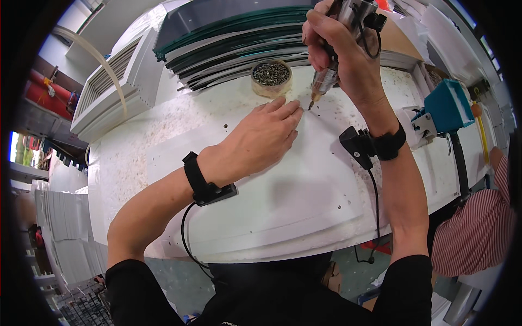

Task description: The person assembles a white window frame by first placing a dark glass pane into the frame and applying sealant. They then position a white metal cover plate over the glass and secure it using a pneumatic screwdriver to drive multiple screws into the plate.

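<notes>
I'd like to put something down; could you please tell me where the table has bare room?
Largely bare: the white sheet's near part, between the left forearm and right forearm, a few specks aside. Crowded: far side, with stacked panels, parts tub and power driver in right hand.

The widest room lay over the flat white sheet [293, 217] on the speckled white surface [130, 144], between the forearms, where one could pass low from the front edge. The left hand [263, 130], spread flat, closed its far left; the right hand [350, 60] held a silver-and-black power screwdriver [324, 81] there, its tip just beside the left fingertips. Farther back, a round tan tub of small dark screws [263, 89] and a high stack of dark, green-edged panels [234, 38] barred the way. A second lane ran between the left forearm and the white slatted frames [114, 89]. A teal boxy device [448, 106] obstructed the right, and a thin black cable [376, 206] hung beside the right forearm.
</notes>
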`<state>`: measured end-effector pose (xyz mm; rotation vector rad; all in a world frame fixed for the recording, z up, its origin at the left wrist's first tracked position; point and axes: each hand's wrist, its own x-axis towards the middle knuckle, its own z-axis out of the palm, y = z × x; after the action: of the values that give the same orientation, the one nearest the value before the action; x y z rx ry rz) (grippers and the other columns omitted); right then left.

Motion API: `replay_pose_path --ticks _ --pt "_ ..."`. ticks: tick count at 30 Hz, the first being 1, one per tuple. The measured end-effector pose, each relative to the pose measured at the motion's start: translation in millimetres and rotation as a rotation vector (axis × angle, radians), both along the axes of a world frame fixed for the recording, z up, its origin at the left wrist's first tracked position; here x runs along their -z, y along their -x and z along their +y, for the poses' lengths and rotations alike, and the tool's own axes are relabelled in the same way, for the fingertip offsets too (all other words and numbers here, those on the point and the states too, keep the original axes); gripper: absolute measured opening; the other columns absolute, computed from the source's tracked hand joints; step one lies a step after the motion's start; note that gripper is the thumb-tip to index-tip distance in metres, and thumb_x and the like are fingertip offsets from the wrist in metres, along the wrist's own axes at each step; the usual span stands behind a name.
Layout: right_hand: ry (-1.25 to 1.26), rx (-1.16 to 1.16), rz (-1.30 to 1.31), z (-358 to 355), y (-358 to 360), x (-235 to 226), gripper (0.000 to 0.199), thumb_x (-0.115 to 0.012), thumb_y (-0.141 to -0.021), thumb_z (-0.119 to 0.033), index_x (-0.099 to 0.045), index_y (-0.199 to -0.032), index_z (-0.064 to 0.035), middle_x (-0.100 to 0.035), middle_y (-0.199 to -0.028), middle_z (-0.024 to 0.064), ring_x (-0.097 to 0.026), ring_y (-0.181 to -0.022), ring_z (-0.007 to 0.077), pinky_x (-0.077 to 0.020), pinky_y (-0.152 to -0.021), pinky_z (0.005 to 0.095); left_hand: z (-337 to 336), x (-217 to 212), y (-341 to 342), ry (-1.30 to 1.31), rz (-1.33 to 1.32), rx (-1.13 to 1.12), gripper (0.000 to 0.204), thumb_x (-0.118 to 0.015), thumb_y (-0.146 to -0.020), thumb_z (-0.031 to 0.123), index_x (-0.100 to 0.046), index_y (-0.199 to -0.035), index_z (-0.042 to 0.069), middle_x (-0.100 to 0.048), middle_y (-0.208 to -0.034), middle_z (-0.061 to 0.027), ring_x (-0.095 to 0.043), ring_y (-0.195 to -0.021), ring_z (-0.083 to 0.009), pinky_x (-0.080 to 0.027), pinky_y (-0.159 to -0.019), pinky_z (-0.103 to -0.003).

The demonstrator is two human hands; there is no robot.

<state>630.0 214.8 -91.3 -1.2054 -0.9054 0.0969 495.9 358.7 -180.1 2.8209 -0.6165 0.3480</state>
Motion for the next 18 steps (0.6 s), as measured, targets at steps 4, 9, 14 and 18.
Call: replay_pose_path --ticks 4,9,14,18 --pt "-0.016 -0.047 0.049 2 3 1 0.018 -0.066 -0.100 -0.017 -0.057 -0.089 -0.0067 -0.059 -0.066 0.0013 -0.052 -0.050 0.0070 -0.0392 -0.045 0.0221 -3 -5 2 -0.080 0.011 -0.019 0.044 -0.058 -0.096 0.013 -0.055 -0.134 -0.009 -0.056 -0.138 -0.0188 -0.053 -0.132 -0.0376 -0.045 -0.108 -0.046" --pt "0.007 -0.103 0.077 2 1 10 0.017 -0.067 -0.099 -0.016 -0.055 -0.090 -0.0068 -0.060 -0.069 0.0028 -0.052 -0.051 0.0074 -0.0391 -0.045 0.0223 -6 -12 3 -0.098 0.067 -0.025 0.043 -0.058 -0.096 0.013 -0.056 -0.133 -0.008 -0.057 -0.138 -0.0176 -0.052 -0.134 -0.0359 -0.046 -0.107 -0.045" --pt "0.158 -0.223 0.008 8 13 -5 0.017 -0.065 -0.100 -0.018 -0.060 -0.091 -0.0054 -0.059 -0.069 0.0005 -0.051 -0.053 0.0046 -0.0389 -0.047 0.0217 0 -4 5 -0.062 0.025 -0.028 0.039 -0.056 -0.098 0.015 -0.060 -0.131 -0.005 -0.059 -0.138 -0.0182 -0.052 -0.134 -0.0356 -0.045 -0.107 -0.046" --pt "0.087 -0.030 -0.019 -4 27 -9 0.021 -0.064 -0.101 -0.021 -0.060 -0.088 -0.0046 -0.056 -0.066 -0.0007 -0.049 -0.051 0.0047 -0.0390 -0.047 0.0225 25 -21 11 0.116 0.040 -0.036 0.030 -0.060 -0.099 0.014 -0.068 -0.124 0.001 -0.065 -0.129 -0.0166 -0.058 -0.123 -0.0366 -0.048 -0.102 -0.045"
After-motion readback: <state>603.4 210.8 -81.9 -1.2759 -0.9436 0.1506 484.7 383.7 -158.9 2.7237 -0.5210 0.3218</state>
